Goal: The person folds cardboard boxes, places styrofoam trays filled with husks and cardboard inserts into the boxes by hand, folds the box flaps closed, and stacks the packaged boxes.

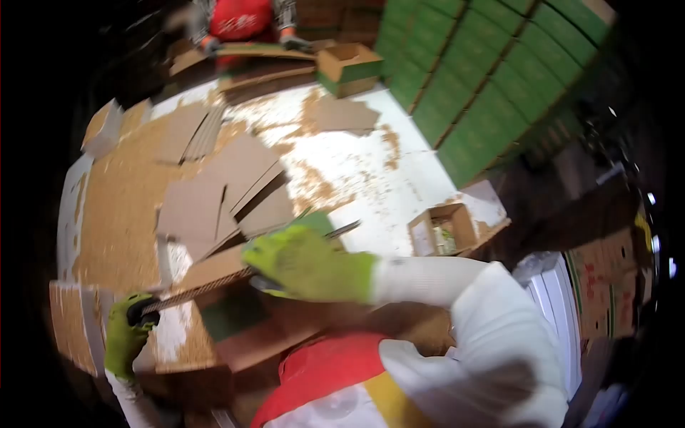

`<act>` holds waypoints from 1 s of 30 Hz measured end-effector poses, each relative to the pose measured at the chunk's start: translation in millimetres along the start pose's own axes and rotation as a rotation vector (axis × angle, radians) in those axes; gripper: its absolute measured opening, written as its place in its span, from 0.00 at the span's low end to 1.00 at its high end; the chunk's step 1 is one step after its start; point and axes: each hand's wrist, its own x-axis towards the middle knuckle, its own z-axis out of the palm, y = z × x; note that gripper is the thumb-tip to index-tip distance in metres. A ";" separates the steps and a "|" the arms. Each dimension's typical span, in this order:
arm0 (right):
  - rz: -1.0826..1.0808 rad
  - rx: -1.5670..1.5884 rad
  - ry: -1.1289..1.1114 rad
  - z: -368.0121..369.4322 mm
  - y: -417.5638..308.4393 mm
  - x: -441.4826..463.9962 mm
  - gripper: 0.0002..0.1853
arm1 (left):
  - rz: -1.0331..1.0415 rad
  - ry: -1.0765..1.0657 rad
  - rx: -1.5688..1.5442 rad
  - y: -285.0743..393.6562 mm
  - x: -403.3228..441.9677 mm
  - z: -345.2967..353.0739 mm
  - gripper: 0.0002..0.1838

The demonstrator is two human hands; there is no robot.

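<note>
My left hand [128,335], in a yellow-green glove with dark fingertips, closes on the left end of a cardboard piece [203,289] whose corrugated edge faces me. My right hand [310,265], gloved the same way and slightly blurred, grips the right end of that piece, fingers pointing left. Just beneath it is a cardboard box [260,328] with a green panel, close in front of my body; its inside is hidden. Flat cardboard sheets [221,189] lie in a loose overlapping pile beyond my hands.
The white table [407,157] is strewn with brown shavings. A small open box [444,230] stands on the right. Green boxes [471,93] are stacked at the back right. Across the table, a person in a red apron [242,18] handles cardboard beside an open green-and-brown box [349,69].
</note>
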 end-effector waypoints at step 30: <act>0.336 0.674 -0.533 20.2 25.0 66.3 0.21 | 0.622 0.454 0.584 80.5 16.0 67.7 0.38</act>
